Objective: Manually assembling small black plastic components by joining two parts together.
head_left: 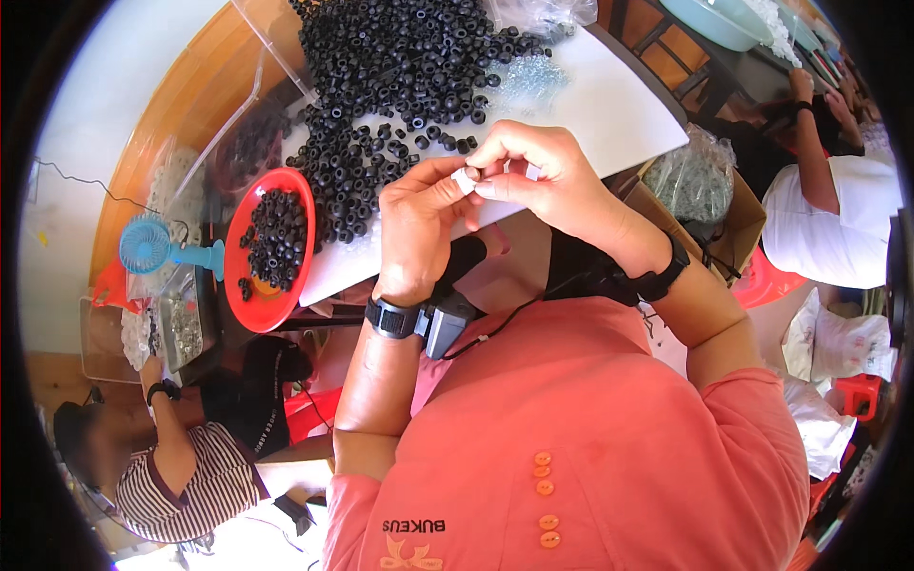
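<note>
My left hand (419,224) and my right hand (538,176) meet over the near edge of a white table (609,105). Both pinch one small white part (466,180) between their fingertips. Just beyond the hands a big heap of small black rubber rings (400,67) covers the table. A red plate (262,309) to the left holds more black rings. A pile of small shiny metal parts (526,76) lies at the far side of the heap. Each wrist carries a black band with a device on it.
A blue hand-held fan (152,246) lies left of the red plate. A cardboard box with a bag of metal parts (700,181) stands on the right. One person in a striped shirt (186,481) sits lower left; another in white (838,224) sits at the right.
</note>
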The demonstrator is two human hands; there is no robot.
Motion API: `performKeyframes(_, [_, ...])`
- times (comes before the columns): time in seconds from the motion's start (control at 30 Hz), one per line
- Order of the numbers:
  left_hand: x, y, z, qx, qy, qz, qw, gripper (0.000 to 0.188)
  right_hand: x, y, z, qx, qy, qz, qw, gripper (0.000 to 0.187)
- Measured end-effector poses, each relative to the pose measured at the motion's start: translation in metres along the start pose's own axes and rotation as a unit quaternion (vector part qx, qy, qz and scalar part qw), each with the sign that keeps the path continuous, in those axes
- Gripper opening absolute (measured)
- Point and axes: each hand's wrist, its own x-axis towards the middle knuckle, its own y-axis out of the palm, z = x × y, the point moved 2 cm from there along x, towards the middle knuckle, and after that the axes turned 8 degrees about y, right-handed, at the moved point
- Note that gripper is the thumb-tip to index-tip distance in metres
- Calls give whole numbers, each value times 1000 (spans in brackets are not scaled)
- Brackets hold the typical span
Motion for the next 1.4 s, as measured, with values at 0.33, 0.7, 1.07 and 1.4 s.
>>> performKeyframes(0.33, [-1,-19,4,-30,-5,-37,999,19,-21,-11,158,-160,-135,213,954,16])
performKeyframes(0.7, [-4,-16,-1,-76,37,-2,996,23,-32,-4,181,-184,-214,281,917,11])
performKeyframes(1.07, [-12,-20,-6,-115,38,8,993,23,-35,-12,165,-227,-204,261,916,13])
performKeyframes(1.4, [-17,-24,-3,-121,44,26,991,18,1,-99,-5,-432,109,-185,876,12])
